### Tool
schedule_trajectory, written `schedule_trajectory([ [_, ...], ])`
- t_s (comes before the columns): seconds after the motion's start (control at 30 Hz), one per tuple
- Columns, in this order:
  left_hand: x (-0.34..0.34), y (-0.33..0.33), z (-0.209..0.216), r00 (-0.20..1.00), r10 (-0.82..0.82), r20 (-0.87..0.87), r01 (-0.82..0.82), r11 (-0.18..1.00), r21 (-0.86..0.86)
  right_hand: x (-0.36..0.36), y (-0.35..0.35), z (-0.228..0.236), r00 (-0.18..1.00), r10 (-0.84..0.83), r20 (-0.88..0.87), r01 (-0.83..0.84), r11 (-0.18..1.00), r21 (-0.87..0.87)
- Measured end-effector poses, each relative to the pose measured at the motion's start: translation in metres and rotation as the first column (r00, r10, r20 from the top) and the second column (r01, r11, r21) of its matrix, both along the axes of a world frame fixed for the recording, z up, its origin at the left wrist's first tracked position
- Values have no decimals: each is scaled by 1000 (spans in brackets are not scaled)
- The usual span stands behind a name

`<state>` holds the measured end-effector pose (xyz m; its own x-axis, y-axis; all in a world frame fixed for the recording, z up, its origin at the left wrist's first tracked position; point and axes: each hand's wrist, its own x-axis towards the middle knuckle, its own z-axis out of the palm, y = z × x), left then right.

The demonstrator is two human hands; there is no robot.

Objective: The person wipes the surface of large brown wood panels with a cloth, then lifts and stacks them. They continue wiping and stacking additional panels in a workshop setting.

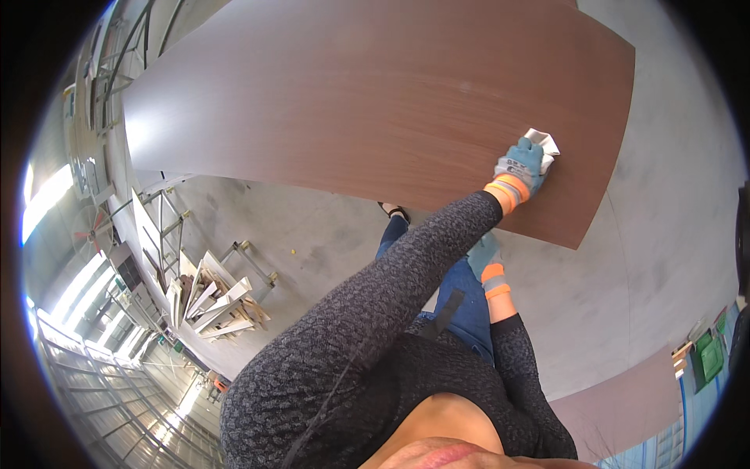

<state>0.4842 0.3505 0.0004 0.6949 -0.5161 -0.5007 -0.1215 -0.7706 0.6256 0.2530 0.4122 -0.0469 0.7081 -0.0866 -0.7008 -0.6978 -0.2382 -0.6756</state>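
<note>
My left hand (525, 166), in a blue-and-grey work glove with an orange cuff, is closed on a crumpled white cloth (542, 141). It presses the cloth against the face of a large reddish-brown panel (375, 102), close to its right end. Faint streaks and a dull sheen run along the panel. My right hand (484, 254), gloved the same way, is low by my thigh and the panel's near edge. The left forearm covers part of it, and its fingers cannot be made out.
Wood offcuts (215, 297) are heaped on the floor at the left, beside a metal frame on casters (168, 219). Another brown panel (625, 406) lies at the lower right, near a green bin (709, 356). Grey concrete floor (672, 195) surrounds the panel.
</note>
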Motion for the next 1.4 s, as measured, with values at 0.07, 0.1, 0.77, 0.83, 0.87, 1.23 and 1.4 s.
schedule_trajectory([
  [0.07,11,-4,-1,966,216,-143,-228,971,-71,9,-18,15,1000,-17,-7,17,999,-31],
  [0.1,23,3,2,954,291,-73,-299,941,-158,15,-21,24,986,-162,-37,163,985,47],
  [0.77,188,192,-76,570,-233,788,-57,945,321,69,25,45,881,-389,-268,442,879,179],
  [0.83,139,110,-25,922,191,336,-191,981,-33,86,32,46,911,-350,-218,383,914,132],
  [0.87,122,89,-25,968,171,186,-160,984,-74,94,31,50,952,-267,-151,285,953,108],
  [1.23,238,393,0,602,280,747,-331,940,-86,125,63,70,954,-261,-146,271,961,53],
  [1.4,221,606,-17,500,698,512,-827,560,44,149,77,66,987,-151,-62,152,988,21],
])
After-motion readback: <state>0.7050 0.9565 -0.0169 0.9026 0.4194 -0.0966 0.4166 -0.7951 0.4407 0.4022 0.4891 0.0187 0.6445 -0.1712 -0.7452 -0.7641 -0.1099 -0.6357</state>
